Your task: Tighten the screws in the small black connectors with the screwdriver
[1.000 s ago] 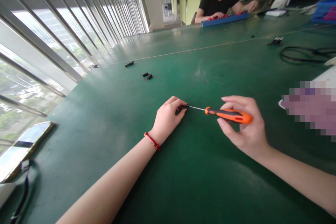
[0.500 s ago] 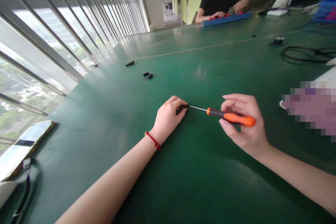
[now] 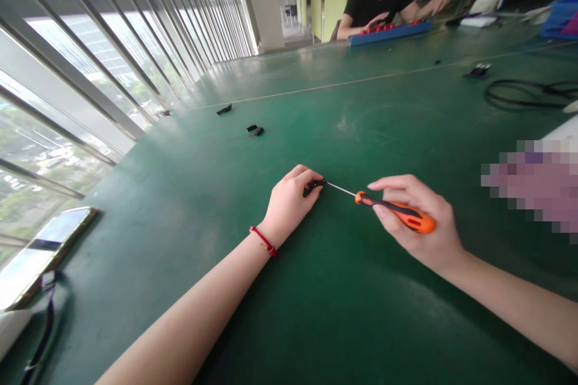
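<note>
Near the middle of the green table (image 3: pixel 343 289), my left hand (image 3: pixel 291 195) pinches a small black part (image 3: pixel 316 183) between thumb and fingers. Most of that part is covered by the fingers, so its kind does not show. An orange and black screwdriver (image 3: pixel 400 212) lies in my right hand (image 3: pixel 428 222), thumb and fingers closed around its handle. Its thin metal shaft points left, and the tip meets the right end of the black part.
Several small black pieces (image 3: pixel 258 131) lie beyond my left hand. A phone (image 3: pixel 54 246) and a cable (image 3: pixel 43 337) are at the left, beside the railing (image 3: pixel 149 42). Black cable (image 3: pixel 519 93) loops at the right. Across the table sits a person (image 3: pixel 379 9) behind a blue tray (image 3: pixel 392 33).
My right hand's fingers have shifted on the screwdriver, whose handle has turned and tilted lower. My left hand and the black part stay put. The person opposite has moved their hands.
</note>
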Action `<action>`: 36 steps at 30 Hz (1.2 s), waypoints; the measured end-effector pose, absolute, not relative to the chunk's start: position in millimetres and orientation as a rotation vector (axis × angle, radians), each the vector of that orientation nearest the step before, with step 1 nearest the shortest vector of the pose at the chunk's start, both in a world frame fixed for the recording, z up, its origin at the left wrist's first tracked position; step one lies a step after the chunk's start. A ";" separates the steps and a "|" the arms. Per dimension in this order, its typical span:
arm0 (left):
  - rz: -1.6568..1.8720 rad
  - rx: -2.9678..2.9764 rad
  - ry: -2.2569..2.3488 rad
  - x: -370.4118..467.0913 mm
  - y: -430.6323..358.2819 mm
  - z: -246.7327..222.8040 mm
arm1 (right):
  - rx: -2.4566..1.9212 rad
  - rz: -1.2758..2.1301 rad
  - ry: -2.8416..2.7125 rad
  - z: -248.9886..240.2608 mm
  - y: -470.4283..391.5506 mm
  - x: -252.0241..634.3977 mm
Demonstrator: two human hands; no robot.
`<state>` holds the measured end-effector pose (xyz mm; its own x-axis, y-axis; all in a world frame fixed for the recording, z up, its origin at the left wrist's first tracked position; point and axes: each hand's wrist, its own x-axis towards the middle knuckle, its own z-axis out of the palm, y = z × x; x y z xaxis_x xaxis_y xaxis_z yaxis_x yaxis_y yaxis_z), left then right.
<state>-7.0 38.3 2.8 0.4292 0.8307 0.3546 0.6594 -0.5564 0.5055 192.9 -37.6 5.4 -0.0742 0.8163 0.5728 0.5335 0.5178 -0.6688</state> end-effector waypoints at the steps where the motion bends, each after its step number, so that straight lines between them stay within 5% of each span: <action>1: 0.837 2.398 1.289 -6.9 38.3 2.8 | -1.121 0.341 -1.703 5.1 -37.7 192.7; 36: 0.829 2.445 1.281 -6.4 36.8 3.3 | -1.067 0.248 -1.780 5.6 -36.6 197.4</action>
